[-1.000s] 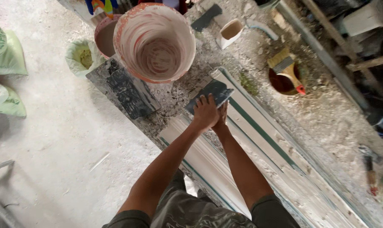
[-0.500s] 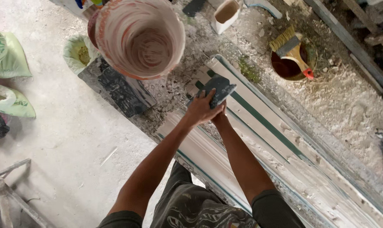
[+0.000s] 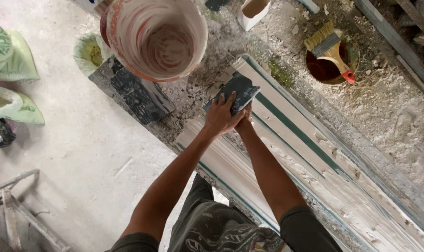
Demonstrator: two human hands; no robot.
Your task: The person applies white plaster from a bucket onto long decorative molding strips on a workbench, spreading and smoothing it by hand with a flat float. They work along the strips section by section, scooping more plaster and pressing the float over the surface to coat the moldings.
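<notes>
Trowel (image 3: 237, 91), dark and flat, lies on the near end of the long white mould (image 3: 314, 158). Both hands press down on it, close together. The left hand (image 3: 221, 116) is spread flat on top of its near edge. The right hand (image 3: 245, 115) is tucked just beside and partly under the left one, so I cannot tell how its fingers hold. A big bucket (image 3: 156, 39) stands just past the trowel, up and to the left. A brush (image 3: 331, 46) rests on a small brown pot (image 3: 331, 67), well off to the right. Green bags (image 3: 11, 60) lie on the floor, far left.
</notes>
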